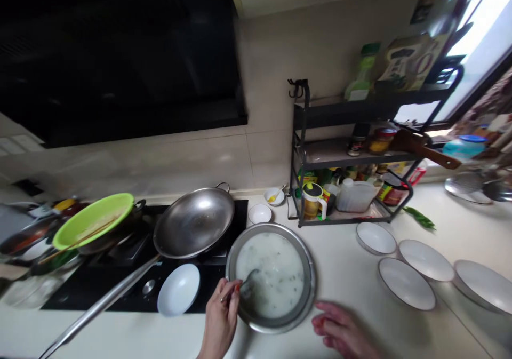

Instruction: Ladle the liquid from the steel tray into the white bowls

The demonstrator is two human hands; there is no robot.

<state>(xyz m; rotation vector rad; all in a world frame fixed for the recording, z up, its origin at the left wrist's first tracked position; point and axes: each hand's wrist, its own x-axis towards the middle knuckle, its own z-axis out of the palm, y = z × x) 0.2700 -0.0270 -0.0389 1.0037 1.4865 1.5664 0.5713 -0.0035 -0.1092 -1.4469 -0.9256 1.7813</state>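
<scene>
White counter point(340, 281) here, bowl point(276, 325) just ahead-right of the left hand point(222, 313), which has the spoon point(252, 274) pinched between its fingers, right hand point(338, 327) half-open and seemingly empty, so imo stir slow and steady the bowl with that one.

Premises: a kitchen, seemingly domestic. Evidence: black cooktop point(210, 283) bearing a steel wok point(194, 223) at eight o'clock; dark hood point(120, 55), ten o'clock; rack point(348, 159) of seasonings point(381, 141), three o'clock; white bowls point(407, 283), four o'clock.
</scene>
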